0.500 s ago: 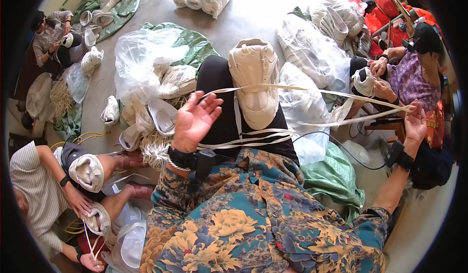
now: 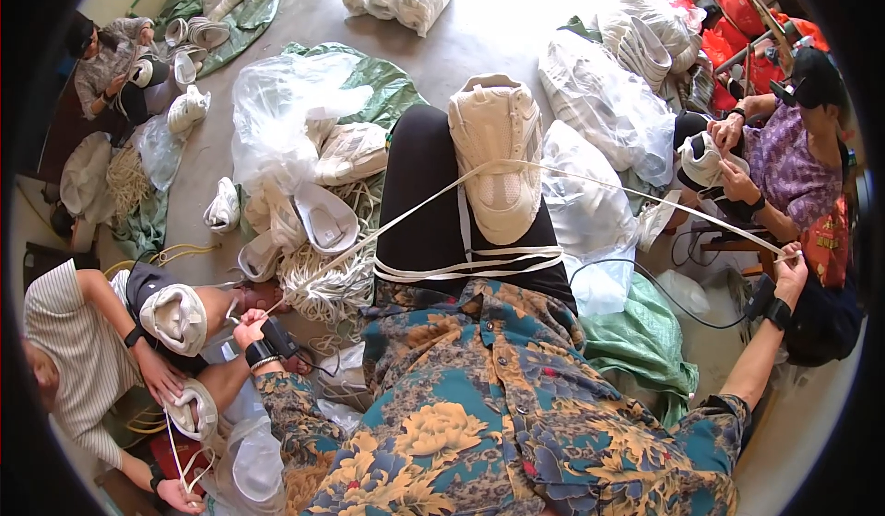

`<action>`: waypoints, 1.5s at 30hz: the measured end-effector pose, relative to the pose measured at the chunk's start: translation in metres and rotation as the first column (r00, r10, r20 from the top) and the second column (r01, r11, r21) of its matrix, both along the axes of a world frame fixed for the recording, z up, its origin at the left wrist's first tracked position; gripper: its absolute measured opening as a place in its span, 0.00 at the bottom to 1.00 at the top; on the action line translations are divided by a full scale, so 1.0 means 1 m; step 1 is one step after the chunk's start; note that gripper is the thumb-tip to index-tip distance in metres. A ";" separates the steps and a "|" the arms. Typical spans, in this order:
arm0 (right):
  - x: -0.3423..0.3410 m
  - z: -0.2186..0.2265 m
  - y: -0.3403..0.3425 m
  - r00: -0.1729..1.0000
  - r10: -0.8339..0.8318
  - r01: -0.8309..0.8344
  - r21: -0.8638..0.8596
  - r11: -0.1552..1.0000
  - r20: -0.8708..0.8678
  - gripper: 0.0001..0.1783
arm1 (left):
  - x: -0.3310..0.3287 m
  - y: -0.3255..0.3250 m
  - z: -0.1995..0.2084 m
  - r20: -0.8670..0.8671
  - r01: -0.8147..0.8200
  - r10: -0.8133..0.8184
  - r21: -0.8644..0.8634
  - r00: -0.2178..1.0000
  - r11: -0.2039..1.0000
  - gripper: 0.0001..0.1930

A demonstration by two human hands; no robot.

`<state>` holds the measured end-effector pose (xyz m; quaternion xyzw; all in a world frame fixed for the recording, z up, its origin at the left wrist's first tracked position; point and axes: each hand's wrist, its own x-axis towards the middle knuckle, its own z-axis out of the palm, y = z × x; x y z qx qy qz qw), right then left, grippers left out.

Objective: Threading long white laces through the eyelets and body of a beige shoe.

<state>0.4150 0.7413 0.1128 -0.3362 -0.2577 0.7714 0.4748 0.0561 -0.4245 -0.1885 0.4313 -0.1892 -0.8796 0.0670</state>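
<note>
A beige sneaker (image 2: 498, 198) rests on my black-trousered thighs, its toe toward me. A flat cream shoelace (image 2: 415, 207) crosses the shoe and runs taut out to both sides. Low at the left, my left hand (image 2: 249, 330) is closed on one stretch of it. Far out to the right, my right hand (image 2: 790, 274) pinches the other stretch, arm extended. Several more cream laces (image 2: 442, 272) lie across my lap below the toe. Just how the lace passes through the shoe's eyelets is too small to tell.
Left of my legs lie a bundle of laces (image 2: 323, 281), loose shoes (image 2: 327, 221) and a clear plastic bag (image 2: 286, 115). Bagged shoes (image 2: 599, 101) and a green sack (image 2: 636, 341) are at the right. Co-workers handle shoes at left and right; a black cable (image 2: 664, 285) trails to my right wrist.
My left hand, open with palm up before, has swung down and left and closed on the lace. The slack lace is now pulled straight. My right hand has dropped slightly.
</note>
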 end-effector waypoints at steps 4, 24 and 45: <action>0.047 0.024 -0.004 0.986 -0.151 0.142 0.134 0.981 0.064 0.08 | 0.003 0.033 0.005 0.027 0.049 -0.049 -0.017 0.998 0.999 0.11; 0.179 -0.087 0.000 0.890 -0.248 0.295 -0.067 0.953 0.383 0.12 | 0.029 0.060 0.030 0.209 0.294 -0.227 -0.391 0.951 0.872 0.04; -0.339 -0.082 -0.449 0.200 0.529 -0.978 0.203 0.054 0.824 0.12 | -0.056 0.512 0.194 0.132 0.307 -0.974 -0.949 0.184 -0.071 0.06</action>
